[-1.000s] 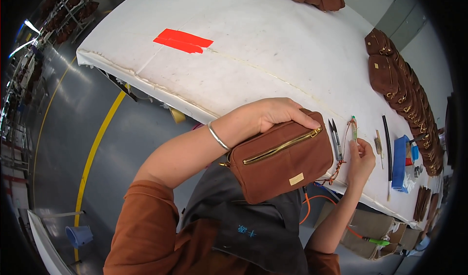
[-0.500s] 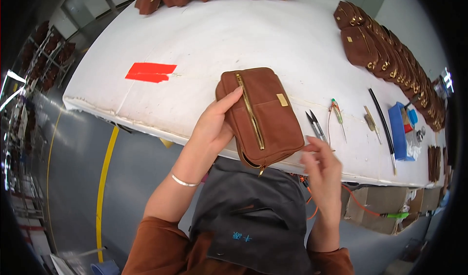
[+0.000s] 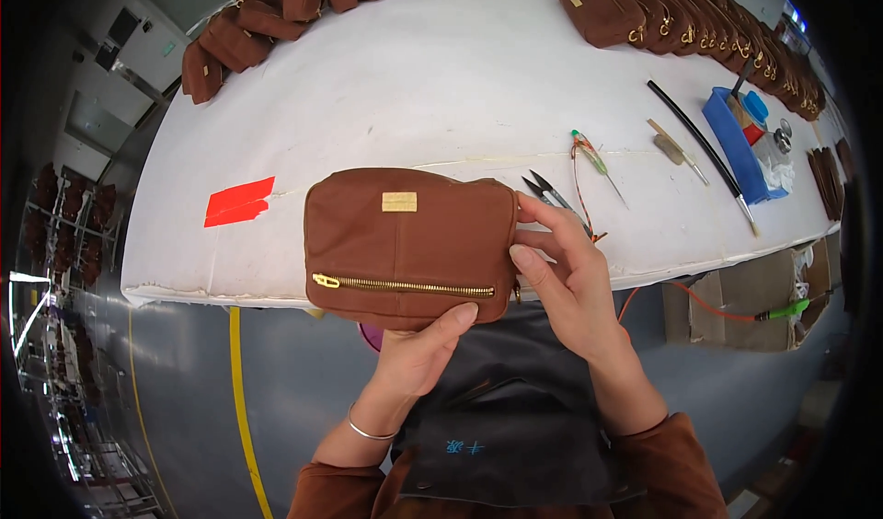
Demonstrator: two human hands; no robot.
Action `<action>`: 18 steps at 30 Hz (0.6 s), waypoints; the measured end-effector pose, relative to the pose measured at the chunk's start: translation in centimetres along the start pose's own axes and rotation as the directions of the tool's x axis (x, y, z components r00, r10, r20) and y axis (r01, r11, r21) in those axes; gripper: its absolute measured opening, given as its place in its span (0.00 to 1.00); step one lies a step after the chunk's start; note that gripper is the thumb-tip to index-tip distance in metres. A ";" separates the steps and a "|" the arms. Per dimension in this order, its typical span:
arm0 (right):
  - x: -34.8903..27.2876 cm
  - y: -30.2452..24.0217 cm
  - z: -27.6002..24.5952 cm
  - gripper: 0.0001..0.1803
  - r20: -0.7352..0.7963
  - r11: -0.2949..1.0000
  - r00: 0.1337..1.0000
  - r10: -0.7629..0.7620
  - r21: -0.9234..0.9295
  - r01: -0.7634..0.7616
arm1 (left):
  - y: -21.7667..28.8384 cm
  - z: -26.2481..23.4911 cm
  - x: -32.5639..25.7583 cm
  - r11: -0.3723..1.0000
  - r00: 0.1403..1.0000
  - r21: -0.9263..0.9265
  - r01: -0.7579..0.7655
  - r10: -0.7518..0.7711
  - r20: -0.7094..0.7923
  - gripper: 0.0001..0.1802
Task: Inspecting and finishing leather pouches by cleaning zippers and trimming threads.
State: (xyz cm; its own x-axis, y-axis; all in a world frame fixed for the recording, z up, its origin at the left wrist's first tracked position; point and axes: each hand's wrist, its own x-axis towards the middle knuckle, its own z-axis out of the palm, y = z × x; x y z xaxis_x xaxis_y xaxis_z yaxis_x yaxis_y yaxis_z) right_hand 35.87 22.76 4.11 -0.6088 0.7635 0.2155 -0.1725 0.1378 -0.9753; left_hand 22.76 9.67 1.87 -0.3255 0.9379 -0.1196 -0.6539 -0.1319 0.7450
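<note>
A brown zippered pouch (image 3: pixel 354 234) is held over the table's near edge, its front panel facing me. A gold tag sits near its top, and a brass zip runs across its lower part with the pull at the left end. My left hand (image 3: pixel 418 358) grips the bottom edge, thumb on the front below the zip, its other fingers hidden behind. My right hand (image 3: pixel 566 275) holds the right end, where a small gold pull hangs. Just beyond that hand lie dark-bladed snips (image 3: pixel 550 192), partly covered by its fingers.
On the white table (image 3: pixel 441 86) lie a green-handled awl (image 3: pixel 593 155), a brush (image 3: pixel 671 146) and a black rod-like tool (image 3: pixel 694 132). A blue bin (image 3: pixel 736 146) holds small supplies. Brown pouches (image 3: pixel 598 8) line the far side; red tape (image 3: pixel 239 201) marks the left. A cardboard box (image 3: pixel 727 312) stands below.
The pouch has turned from upright to lengthwise, its zip now running across. My right hand has come onto its right end, and my left has shifted to the bottom edge. The view has swung right.
</note>
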 end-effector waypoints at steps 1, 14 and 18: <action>0.0 0.0 -0.1 0.25 0.011 1.000 1.000 -0.018 -0.001 0.018 | -0.6 0.1 -0.1 0.999 0.999 -0.016 -0.036 0.035 -0.017 0.29; 0.1 1.0 0.1 0.24 0.027 0.993 0.993 -0.114 0.016 0.113 | -2.4 0.6 -0.2 0.987 0.992 -0.108 -0.120 0.116 -0.042 0.27; 0.4 0.7 0.2 0.23 0.031 0.995 0.995 -0.094 -0.013 0.094 | -2.4 0.8 -0.1 0.982 0.991 -0.132 -0.136 0.134 -0.028 0.27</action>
State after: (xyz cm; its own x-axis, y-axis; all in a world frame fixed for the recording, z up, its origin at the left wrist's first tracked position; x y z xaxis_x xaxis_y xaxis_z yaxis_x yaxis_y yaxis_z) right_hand 35.37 23.01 3.52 -0.6136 0.7274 0.3072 -0.2191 0.2169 -0.9513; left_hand 24.91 10.14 0.57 -0.4292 0.9024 -0.0373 -0.6878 -0.2998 0.6611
